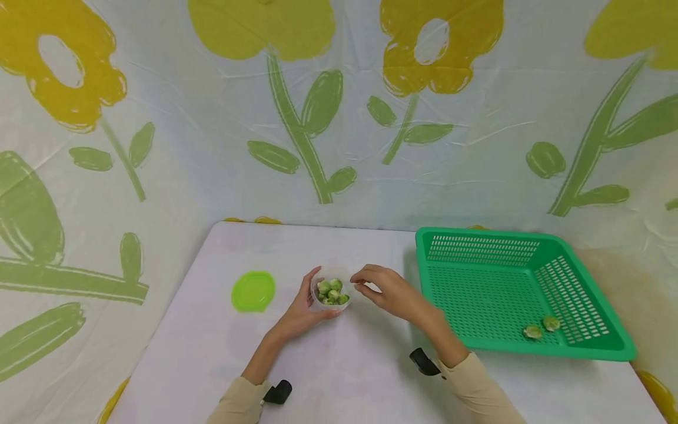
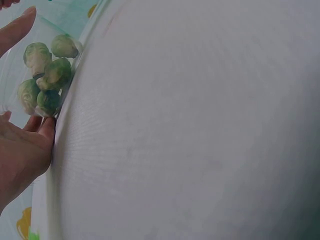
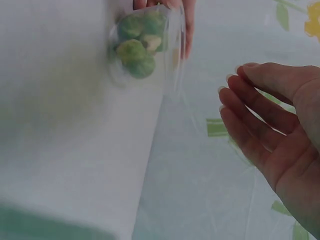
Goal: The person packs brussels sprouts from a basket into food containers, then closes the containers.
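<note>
In the head view my left hand (image 1: 303, 311) holds a clear plastic container (image 3: 173, 62), thumb on the near side and fingers around the far side. Several Brussels sprouts (image 1: 332, 291) lie inside it; the left wrist view shows the sprouts (image 2: 54, 74) through the see-through wall. My right hand (image 1: 389, 290) hovers just right of the container, apart from it. Its fingers are loosely bent, with the thumb near the fingertips. Nothing shows between the fingers of this hand (image 3: 280, 117) in the right wrist view.
A green plastic basket (image 1: 477, 344) stands on the right of the white table (image 1: 323, 377), with two Brussels sprouts (image 1: 541, 327) in its near right corner. Left of the container lies a bright green lid (image 1: 253, 291). Flower-printed cloth (image 1: 222, 153) surrounds the table's back and sides.
</note>
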`<state>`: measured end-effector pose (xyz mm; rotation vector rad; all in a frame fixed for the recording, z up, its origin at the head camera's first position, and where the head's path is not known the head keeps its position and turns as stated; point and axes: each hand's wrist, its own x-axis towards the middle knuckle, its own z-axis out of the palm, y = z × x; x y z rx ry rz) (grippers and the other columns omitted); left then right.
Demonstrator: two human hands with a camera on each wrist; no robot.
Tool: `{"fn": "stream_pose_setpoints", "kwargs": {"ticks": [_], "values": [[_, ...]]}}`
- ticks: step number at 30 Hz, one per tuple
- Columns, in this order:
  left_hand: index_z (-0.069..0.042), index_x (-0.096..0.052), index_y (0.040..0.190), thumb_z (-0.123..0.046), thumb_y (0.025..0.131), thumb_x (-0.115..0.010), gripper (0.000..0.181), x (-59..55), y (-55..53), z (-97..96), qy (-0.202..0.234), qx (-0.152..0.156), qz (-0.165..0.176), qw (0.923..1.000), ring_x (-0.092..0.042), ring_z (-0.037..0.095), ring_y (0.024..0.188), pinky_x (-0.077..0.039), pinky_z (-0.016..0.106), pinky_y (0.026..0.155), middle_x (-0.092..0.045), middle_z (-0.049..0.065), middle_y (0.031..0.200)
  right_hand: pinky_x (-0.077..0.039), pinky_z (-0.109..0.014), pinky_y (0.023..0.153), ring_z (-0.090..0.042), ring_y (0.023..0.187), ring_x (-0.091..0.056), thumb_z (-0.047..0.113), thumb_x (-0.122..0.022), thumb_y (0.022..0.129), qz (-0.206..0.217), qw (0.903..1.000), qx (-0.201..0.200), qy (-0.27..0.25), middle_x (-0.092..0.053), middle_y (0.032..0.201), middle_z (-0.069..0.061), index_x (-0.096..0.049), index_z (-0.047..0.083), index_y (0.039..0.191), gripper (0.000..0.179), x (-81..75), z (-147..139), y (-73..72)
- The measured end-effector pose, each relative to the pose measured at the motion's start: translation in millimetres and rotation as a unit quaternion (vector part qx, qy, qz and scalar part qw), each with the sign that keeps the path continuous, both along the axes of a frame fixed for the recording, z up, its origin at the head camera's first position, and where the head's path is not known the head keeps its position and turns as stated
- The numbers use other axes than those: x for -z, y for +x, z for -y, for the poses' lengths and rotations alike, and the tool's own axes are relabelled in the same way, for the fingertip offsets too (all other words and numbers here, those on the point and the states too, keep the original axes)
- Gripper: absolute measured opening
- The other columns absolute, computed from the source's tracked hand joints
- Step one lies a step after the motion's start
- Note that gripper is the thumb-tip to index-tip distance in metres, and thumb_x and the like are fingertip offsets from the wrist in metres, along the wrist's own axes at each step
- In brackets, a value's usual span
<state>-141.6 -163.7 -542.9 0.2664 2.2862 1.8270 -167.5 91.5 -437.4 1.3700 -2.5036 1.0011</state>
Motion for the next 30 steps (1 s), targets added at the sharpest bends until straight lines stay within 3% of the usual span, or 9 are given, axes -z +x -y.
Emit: {"fn": "stream_pose_setpoints", "kwargs": {"ticks": [6,14,23,30], "values": [[-0.027,-0.014,0.164,-0.028,0.082,-0.089,0.111,0.1,-0.2,0.1,-0.003,0.0,-0.003,1.0,-0.02,0.031,0.154,-0.021,0.06,0.122,-0.027,0.014,0.164,-0.059,-0.032,0.078,-0.02,0.091,-0.07,-0.006,-0.073,0.091,-0.032,0.9994,0.011,-0.012,-0.072,0.099,-0.008,-0.073,0.001,0.108,0.019,-4.7,-14,-0.8],[-0.032,-0.014,0.163,-0.031,0.081,-0.09,0.112,0.6,1.0,0.3,-0.011,-0.004,0.007,0.9999,-0.019,0.031,0.155,-0.02,0.057,0.123,-0.022,0.011,0.167,-0.059,-0.033,0.08,-0.02,0.094,-0.069,-0.003,-0.072,0.094,-0.02,0.9983,0.054,0.007,-0.072,0.102,-0.007,-0.073,0.001,0.109,0.016,-14.8,-37,1.0],[-0.027,-0.013,0.165,-0.029,0.083,-0.089,0.112,4.4,0.1,0.5,-0.004,-0.002,-0.001,1.0,-0.015,0.032,0.156,-0.018,0.059,0.122,-0.017,0.012,0.168,-0.059,-0.03,0.071,-0.016,0.087,-0.068,-0.008,-0.073,0.09,-0.045,0.995,0.09,-0.003,-0.072,0.1,-0.003,-0.074,0.003,0.107,0.02,-23.7,-64,3.4],[-0.025,-0.013,0.165,-0.027,0.084,-0.088,0.11,5.0,-1.0,0.3,0.0,0.003,-0.01,1.0,-0.014,0.03,0.156,-0.018,0.06,0.122,-0.016,0.013,0.169,-0.06,-0.037,0.071,-0.019,0.09,-0.069,-0.007,-0.074,0.09,-0.073,0.9902,0.119,-0.003,-0.073,0.103,-0.005,-0.074,0.002,0.107,0.02,-26.7,-86,4.6]]}}
